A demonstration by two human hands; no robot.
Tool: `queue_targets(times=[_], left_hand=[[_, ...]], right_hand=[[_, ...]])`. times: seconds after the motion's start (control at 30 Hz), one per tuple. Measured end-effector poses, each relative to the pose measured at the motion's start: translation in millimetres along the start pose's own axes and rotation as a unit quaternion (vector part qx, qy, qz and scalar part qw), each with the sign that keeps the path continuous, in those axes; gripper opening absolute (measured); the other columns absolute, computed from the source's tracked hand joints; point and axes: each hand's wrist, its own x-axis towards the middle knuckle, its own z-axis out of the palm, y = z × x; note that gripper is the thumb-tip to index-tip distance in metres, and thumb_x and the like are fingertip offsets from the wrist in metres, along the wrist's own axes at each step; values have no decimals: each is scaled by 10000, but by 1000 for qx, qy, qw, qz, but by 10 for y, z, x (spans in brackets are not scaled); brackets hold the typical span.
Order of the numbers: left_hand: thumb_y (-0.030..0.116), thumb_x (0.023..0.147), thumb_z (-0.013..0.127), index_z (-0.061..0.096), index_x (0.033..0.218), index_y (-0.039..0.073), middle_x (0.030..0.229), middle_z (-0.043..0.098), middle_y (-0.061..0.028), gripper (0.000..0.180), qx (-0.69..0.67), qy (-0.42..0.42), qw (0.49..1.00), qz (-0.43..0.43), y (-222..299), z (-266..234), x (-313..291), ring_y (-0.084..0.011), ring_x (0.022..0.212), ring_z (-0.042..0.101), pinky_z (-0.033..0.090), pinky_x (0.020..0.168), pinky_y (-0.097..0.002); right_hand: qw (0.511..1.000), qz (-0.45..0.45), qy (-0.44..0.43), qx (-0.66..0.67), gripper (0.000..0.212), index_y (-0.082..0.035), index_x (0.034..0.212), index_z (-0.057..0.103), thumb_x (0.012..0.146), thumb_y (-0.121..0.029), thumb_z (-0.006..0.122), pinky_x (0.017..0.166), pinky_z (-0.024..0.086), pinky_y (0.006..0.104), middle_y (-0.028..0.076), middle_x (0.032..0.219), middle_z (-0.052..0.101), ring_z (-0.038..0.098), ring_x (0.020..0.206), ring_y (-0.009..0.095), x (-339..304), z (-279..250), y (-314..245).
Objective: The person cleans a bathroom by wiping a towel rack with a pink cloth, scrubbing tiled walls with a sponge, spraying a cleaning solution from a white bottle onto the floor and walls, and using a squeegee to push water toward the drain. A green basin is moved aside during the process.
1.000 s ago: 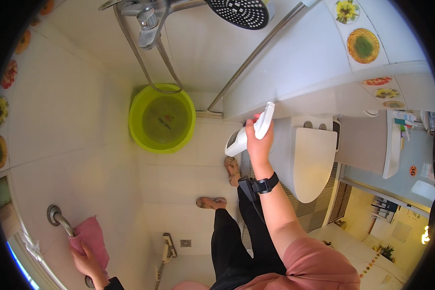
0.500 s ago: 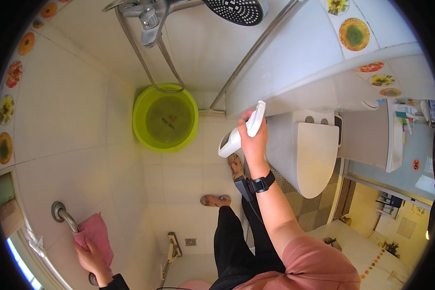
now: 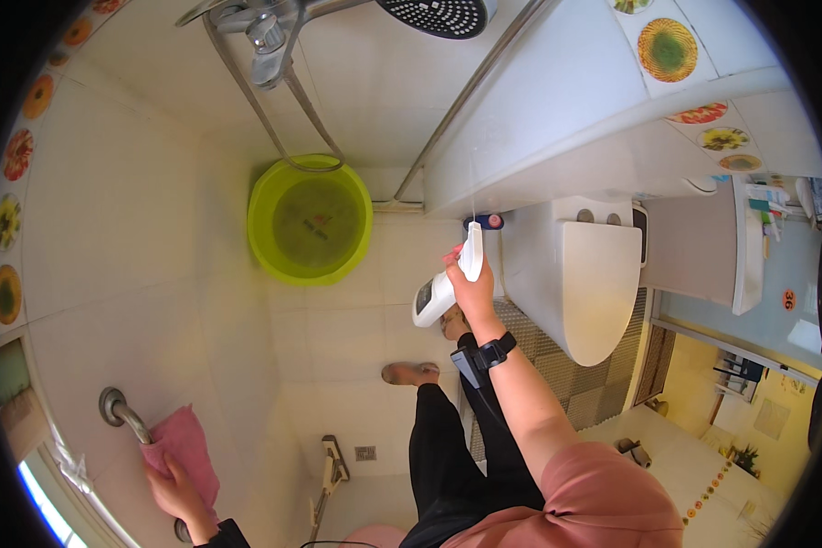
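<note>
A white spray bottle (image 3: 436,298) with a trigger head is gripped in my right hand (image 3: 473,287), held out over the floor between the green basin and the toilet. Its nozzle points away from me toward the ledge along the white wall, and a faint thin streak runs up from it. At the lower left, my left hand (image 3: 175,493) is closed on a pink cloth (image 3: 190,447). The cloth is wrapped over a curved metal grab bar (image 3: 130,417) on the tiled wall. The bar's lower middle part is hidden by cloth and hand.
A lime-green basin (image 3: 260,239) of murky water stands in the far corner under a shower hose (image 3: 247,96). The toilet (image 3: 603,283) is close to my right arm. A squeegee-like tool (image 3: 333,466) and a floor drain (image 3: 365,453) are near my legs. A grey mat (image 3: 557,365) lies beside the toilet.
My right hand has drawn slightly nearer with the bottle, its nozzle tipping a little more upright. A thin streak now shows above it. The left hand still grips the cloth.
</note>
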Motion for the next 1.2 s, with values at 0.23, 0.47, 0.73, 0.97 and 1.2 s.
queue_targets(times=[0.23, 0.47, 0.73, 0.97, 1.2], left_hand=[[355, 874, 574, 539, 1195, 32, 987, 641, -190, 457, -21, -11, 1000, -18, -16, -2, -21, -357, 837, 626, 493, 676, -416], [354, 866, 582, 531, 1191, 34, 930, 642, -196, 458, 3, 3, 1000, -11, 11, -27, -25, -372, 780, 621, 485, 626, -432], [333, 861, 588, 538, 1152, 26, 894, 636, -207, 426, -32, 6, 999, -3, 87, -74, -37, -389, 752, 610, 473, 606, -443], [327, 861, 585, 541, 1141, 21, 879, 633, -215, 418, -18, -10, 1000, -22, 114, -87, -37, -404, 753, 602, 470, 608, -453], [338, 865, 581, 538, 1151, 19, 876, 633, -228, 431, -7, -16, 999, -32, 126, -94, -44, -410, 761, 602, 472, 616, -464]], right_hand=[[965, 22, -67, -254, 304, -57, 958, 539, 738, -235, 648, 677, 483, 411, 163, 841, 629, 615, 786, 343, 108, 177, 342], [937, 75, -87, -329, 352, -44, 986, 547, 724, -261, 636, 699, 485, 453, 180, 858, 641, 605, 800, 399, 261, 346, 751], [941, -48, -204, -266, 393, -61, 1053, 547, 722, -254, 635, 789, 471, 429, 161, 973, 617, 584, 902, 372, 344, 690, -38], [926, -193, -183, -269, 367, -74, 1001, 561, 704, -250, 684, 677, 487, 420, 129, 914, 609, 597, 812, 343, 681, 951, -956], [923, -247, -163, -246, 416, -42, 1050, 547, 696, -210, 688, 701, 490, 414, 151, 960, 596, 584, 843, 351, 755, 719, -1303]])
